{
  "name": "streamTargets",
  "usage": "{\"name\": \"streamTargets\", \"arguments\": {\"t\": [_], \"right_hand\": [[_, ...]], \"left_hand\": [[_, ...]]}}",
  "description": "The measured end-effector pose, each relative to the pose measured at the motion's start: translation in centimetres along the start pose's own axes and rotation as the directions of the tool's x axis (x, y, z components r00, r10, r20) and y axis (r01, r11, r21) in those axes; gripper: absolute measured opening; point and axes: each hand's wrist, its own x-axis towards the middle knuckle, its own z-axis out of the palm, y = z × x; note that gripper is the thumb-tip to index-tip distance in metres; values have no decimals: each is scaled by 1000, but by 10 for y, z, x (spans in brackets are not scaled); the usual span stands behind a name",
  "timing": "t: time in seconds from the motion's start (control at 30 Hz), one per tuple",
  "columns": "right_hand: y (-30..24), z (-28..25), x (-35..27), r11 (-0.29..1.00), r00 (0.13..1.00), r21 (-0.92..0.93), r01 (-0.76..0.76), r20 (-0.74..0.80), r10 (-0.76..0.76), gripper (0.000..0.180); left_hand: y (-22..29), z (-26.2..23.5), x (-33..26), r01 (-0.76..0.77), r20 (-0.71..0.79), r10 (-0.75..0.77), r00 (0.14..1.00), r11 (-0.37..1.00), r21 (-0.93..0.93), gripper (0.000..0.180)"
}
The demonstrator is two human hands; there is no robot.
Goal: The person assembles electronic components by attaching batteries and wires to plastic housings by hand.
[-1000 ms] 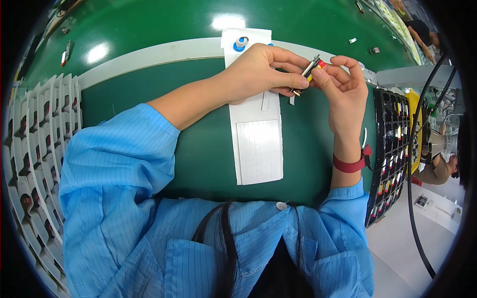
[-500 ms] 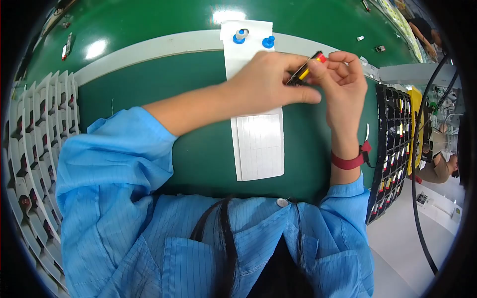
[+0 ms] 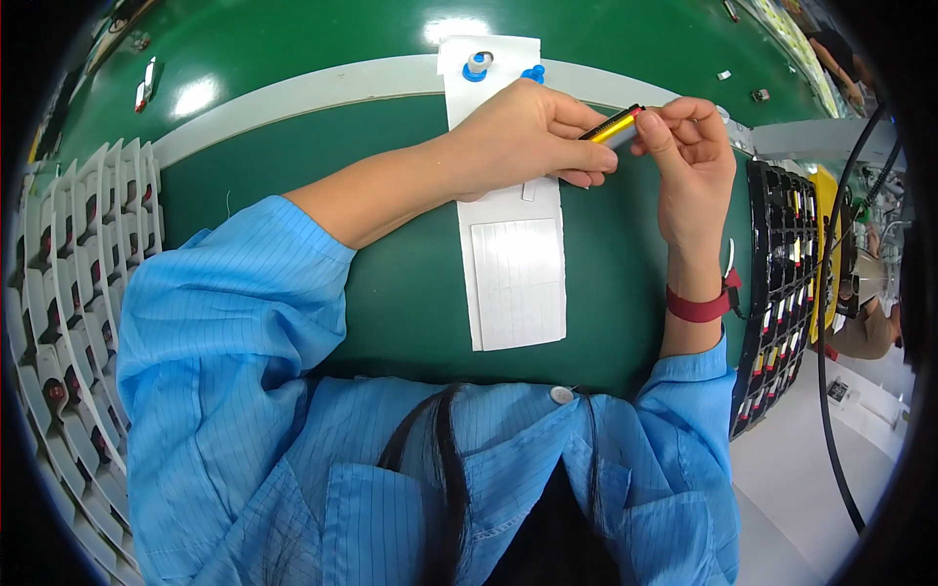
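My left hand (image 3: 528, 142) grips a small slim block (image 3: 614, 129), black and yellow with a grey side and a red bit at its right end. It looks like a small battery pack, tilted up to the right. The thumb and forefinger of my right hand (image 3: 689, 156) pinch at that right end; its other fingers are curled. Both hands are above a white paper strip (image 3: 518, 283) and the green mat (image 3: 401, 313). A red band (image 3: 696, 308) circles my right wrist.
White slotted trays (image 3: 73, 283) stand at the left. A black gridded tray (image 3: 777, 303) with several small pieces is at the right, by a black cable (image 3: 819, 361). Blue-based small fittings (image 3: 476, 68) sit on the paper's far end. Another person's arm (image 3: 837, 73) shows far right.
The block has turned, showing more of its yellow and grey sides. My right hand has shifted slightly right, and my left fingers have closed lower along the block.
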Motion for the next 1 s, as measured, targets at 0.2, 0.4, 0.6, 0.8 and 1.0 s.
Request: {"name": "streamTargets", "arguments": {"t": [0.2,0.4,0.6,0.8,1.0], "right_hand": [[16,-6,7,960,956,191,-207,-169,240,25],[27,-9,4,979,976,-25,-201,-86,199,20],[28,-7,6,983,985,-80,-168,-56,164,17],[29,-6,5,980,982,-75,-184,-49,181,18],[27,-4,6,982,985,-81,-171,-22,170,17]], "left_hand": [[52,-32,25,-52,-120,230,966,623,780,37],[57,-63,61,101,-258,351,900,408,908,38],[15,-108,68,129,-265,637,724,251,959,33],[77,-212,-56,554,-516,831,206,336,762,30],[52,-298,-121,940,-885,442,-146,341,16,45]]}}
